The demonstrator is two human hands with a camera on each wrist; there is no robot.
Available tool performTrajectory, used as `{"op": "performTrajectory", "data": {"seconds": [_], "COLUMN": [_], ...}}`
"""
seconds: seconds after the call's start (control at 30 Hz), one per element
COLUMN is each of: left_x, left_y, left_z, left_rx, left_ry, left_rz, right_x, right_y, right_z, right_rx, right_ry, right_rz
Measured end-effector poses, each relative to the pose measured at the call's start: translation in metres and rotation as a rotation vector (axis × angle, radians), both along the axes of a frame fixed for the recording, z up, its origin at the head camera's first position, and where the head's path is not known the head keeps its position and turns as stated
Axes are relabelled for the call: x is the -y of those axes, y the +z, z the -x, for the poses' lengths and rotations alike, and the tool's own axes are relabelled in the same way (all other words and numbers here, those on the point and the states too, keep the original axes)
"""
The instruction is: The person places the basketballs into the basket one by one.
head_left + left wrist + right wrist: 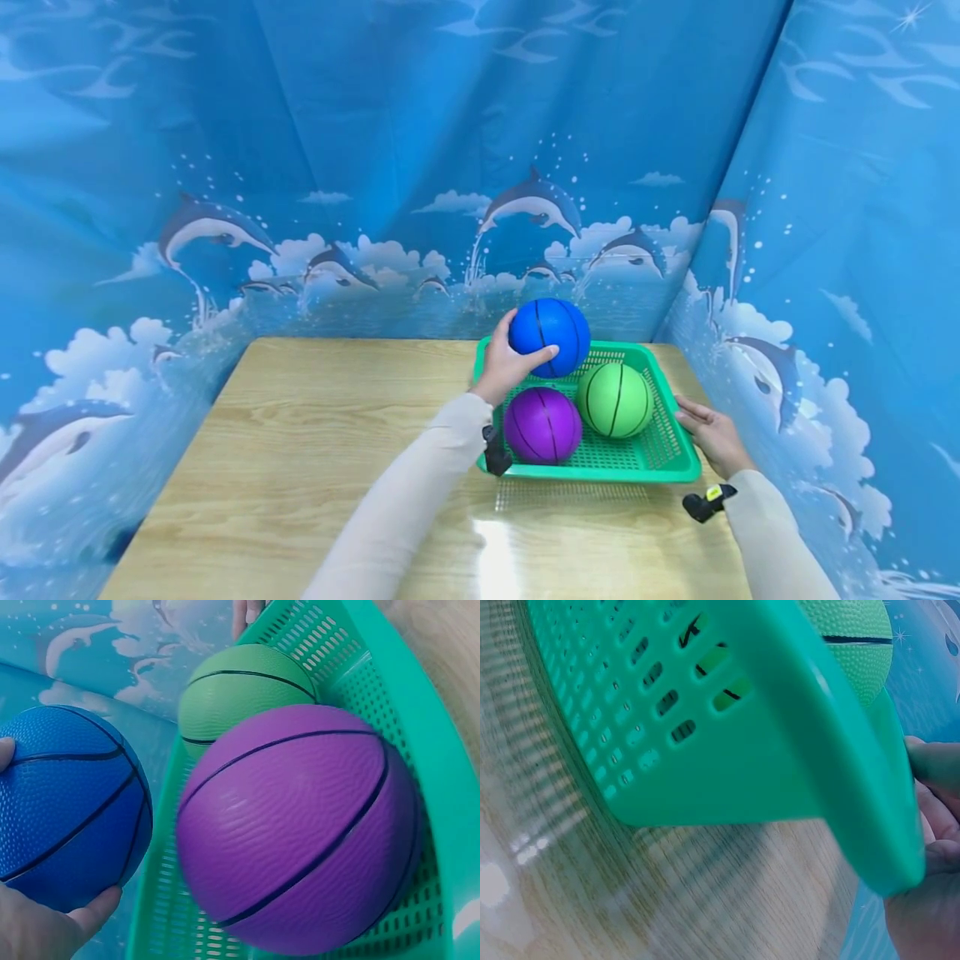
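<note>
My left hand (505,365) grips a blue ball (558,337) with black seams, thumb across its near side. The ball is held over the back left of a green plastic basket (592,475). In the left wrist view, this blue ball (75,802) is beside the basket's far wall. Inside the basket, a purple ball (543,425) lies front left and a light green ball (615,400) lies to its right. My right hand (716,437) touches the basket's right rim from outside, its fingers fairly straight; the right wrist view shows fingers (937,769) against that rim.
The basket stands on the right part of a wood-grain table (337,442). A blue dolphin-print curtain (375,167) hangs behind the table and along its right side. Light reflects off the tabletop in front of the basket.
</note>
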State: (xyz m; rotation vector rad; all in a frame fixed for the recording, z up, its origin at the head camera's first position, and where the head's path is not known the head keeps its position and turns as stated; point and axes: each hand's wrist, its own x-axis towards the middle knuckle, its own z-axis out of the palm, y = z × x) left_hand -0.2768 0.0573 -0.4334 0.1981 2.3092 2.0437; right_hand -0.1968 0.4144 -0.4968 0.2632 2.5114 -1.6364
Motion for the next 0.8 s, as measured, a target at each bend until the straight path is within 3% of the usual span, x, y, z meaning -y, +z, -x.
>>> {"op": "performTrajectory", "data": {"seconds": [0.27, 0.53, 0.8], "left_x": [-0.016, -0.020, -0.022], "left_y": [-0.016, -0.015, -0.014], "left_z": [0.000, 0.000, 0.004], "left_rx": [0.045, 0.115, 0.043], "left_ry": [0.025, 0.063, 0.061], "left_rz": [0.058, 0.042, 0.153], "right_x": [0.002, 0.001, 0.000], "right_y": [0.002, 0.001, 0.000], "right_z": [-0.002, -0.002, -0.002], "right_rx": [0.026, 0.018, 0.011], "right_ry": [0.002, 0.012, 0.000], "right_rz": [-0.010, 0.005, 0.010]}}
